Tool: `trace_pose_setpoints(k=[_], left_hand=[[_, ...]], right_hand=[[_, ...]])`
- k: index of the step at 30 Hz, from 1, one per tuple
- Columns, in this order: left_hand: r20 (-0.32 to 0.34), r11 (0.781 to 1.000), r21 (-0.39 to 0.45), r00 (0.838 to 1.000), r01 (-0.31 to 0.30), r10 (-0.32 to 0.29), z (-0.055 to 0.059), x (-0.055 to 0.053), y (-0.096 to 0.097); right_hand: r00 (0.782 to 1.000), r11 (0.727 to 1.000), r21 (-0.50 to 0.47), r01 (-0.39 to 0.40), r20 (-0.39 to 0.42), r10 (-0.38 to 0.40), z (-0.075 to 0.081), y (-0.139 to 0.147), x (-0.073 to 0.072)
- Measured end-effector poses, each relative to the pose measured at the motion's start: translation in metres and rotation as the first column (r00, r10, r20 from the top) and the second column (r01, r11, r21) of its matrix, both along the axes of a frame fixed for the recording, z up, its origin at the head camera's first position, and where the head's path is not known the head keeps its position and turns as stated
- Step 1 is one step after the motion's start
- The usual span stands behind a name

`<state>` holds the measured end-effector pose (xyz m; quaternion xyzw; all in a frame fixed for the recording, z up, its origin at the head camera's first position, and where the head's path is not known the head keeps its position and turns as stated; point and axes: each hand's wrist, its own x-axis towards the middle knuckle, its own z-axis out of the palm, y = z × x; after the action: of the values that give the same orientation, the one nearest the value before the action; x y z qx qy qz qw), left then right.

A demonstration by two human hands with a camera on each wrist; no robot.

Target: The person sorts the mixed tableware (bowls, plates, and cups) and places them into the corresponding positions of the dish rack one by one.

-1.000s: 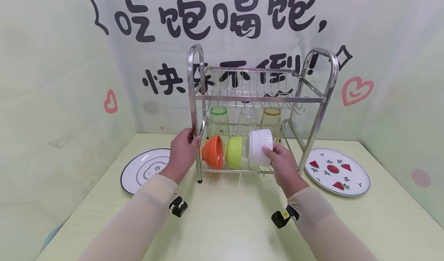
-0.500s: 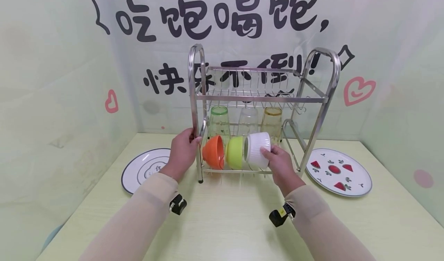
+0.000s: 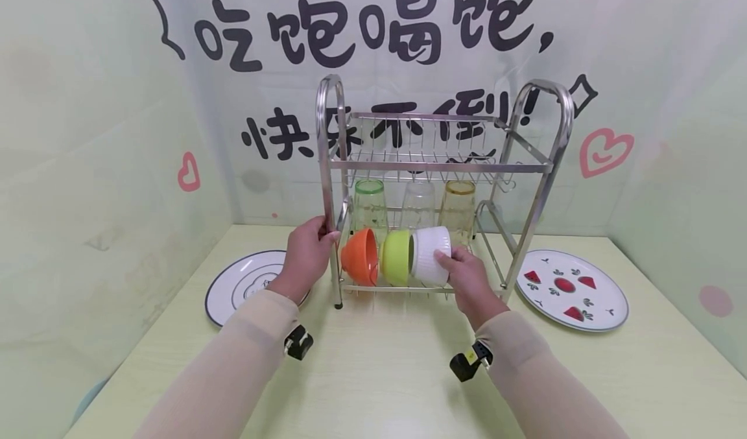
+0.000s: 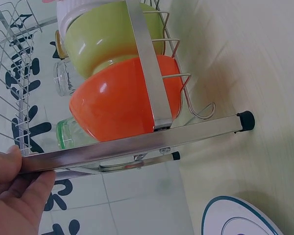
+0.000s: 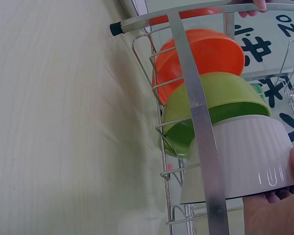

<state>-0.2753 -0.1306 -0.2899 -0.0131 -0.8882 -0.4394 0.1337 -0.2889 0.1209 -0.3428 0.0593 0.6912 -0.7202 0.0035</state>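
Note:
A two-tier metal dish rack (image 3: 440, 166) stands on the table. My left hand (image 3: 307, 252) grips its left front post, fingertips round the bar in the left wrist view. In my right hand (image 3: 468, 275) is a white ribbed bowl (image 3: 430, 255), pinched at its right side with the thumb on the outer wall. This bowl is tipped on its side at the lower tier, right beside a lime-green bowl (image 3: 396, 258). Left of that, an orange bowl (image 3: 358, 257) also stands on edge. The rack's front bar crosses all three bowls in the right wrist view (image 5: 202, 125).
Behind the bowls are upside-down glasses: green-tinted (image 3: 369, 205), clear (image 3: 417, 207) and amber (image 3: 458, 211). A blue-rimmed plate (image 3: 233, 285) lies left of the rack, and a plate with watermelon prints (image 3: 574, 290) lies to the right. A lettered backdrop hangs behind.
My right hand has moved the white bowl left and slightly down, up against the green bowl. The left hand has kept its hold on the post.

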Motion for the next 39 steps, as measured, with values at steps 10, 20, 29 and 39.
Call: trace_pose_setpoints(k=[10,20,29,39], left_hand=[[0.004,1.000,-0.003,1.000,0.008,-0.008,0.0004,0.0003,-0.0014],[0.020,1.000,0.006,1.000,0.011,-0.011,0.0014,0.0016,-0.0009],[0.018,1.000,-0.003,1.000,0.014,-0.014,0.0015,0.0008,-0.0003],[0.005,1.000,-0.012,1.000,0.013,-0.013,0.0007,0.0010,-0.0004]], right_hand=[[1.000,1.000,0.008,0.001,0.002,-0.001,-0.0065,-0.0048,-0.0030],[1.000,0.999,0.036,-0.015,0.010,0.015,-0.0078,-0.0031,-0.0039],[0.998,0.997,0.051,-0.058,0.023,0.057,-0.0078,0.0005,-0.0073],[0.999,0.998,0.046,-0.052,0.019,0.051,-0.0093,0.0035,-0.0071]])
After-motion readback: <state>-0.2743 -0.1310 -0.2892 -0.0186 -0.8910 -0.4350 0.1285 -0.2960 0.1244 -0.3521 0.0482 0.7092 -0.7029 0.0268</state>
